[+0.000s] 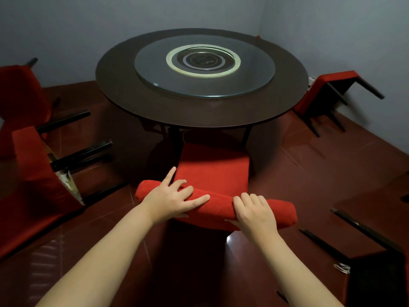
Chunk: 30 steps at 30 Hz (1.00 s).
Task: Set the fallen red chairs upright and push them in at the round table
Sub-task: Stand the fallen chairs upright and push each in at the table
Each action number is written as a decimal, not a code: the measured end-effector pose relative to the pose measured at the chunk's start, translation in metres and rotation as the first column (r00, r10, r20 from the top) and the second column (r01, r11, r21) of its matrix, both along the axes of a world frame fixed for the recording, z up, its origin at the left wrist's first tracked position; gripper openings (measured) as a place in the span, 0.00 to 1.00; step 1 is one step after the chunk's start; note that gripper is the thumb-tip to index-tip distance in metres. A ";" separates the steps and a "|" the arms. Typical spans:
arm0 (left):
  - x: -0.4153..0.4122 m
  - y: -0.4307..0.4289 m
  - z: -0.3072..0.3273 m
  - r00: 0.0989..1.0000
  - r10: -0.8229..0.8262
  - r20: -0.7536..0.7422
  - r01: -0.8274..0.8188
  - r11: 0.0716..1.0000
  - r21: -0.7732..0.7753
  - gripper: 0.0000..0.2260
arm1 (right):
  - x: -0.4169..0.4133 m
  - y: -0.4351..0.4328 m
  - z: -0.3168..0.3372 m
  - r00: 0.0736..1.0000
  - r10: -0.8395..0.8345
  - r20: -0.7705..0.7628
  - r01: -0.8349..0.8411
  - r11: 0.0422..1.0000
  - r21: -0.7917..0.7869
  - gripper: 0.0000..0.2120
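While one upright chair [213, 169] was already stood at the near edge of the round table [119, 89], its seat was only partly tucked under the rim, so the push-in was judged unfinished. Its backrest [285, 212] was held from above by both hands. The left hand [174, 199] was draped over the top, fingers spread and curved round it. The right hand [254, 212] was curled over it, thumb on the near side.

Chairs were counted: five in all, one up and four down, as far as could be told. Two were seen left of the table, a far-left chair [20, 96] and a near-left chair [31, 156], the latter's legs pointed toward the table. A right chair [327, 85] was tipped on its side right of the table, by the wall. A near-right chair [376, 284], dark and cut off by the frame, was seen nearer than the table on the right; only black legs were clear. One table, one glass turntable [155, 69] on it and two hands were counted.

About a fifth was judged done; four chairs were left to be righted and pushed in.
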<state>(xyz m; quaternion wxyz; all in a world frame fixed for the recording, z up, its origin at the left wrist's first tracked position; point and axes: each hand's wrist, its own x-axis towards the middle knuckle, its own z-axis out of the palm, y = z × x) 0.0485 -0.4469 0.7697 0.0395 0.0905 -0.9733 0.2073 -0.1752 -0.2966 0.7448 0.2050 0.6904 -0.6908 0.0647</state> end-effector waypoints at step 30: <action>-0.137 -0.063 0.032 0.950 0.312 -0.020 -0.302 0.932 0.202 0.31 | -0.115 -0.107 0.055 0.895 -0.435 -0.092 0.445 0.883 0.148 0.34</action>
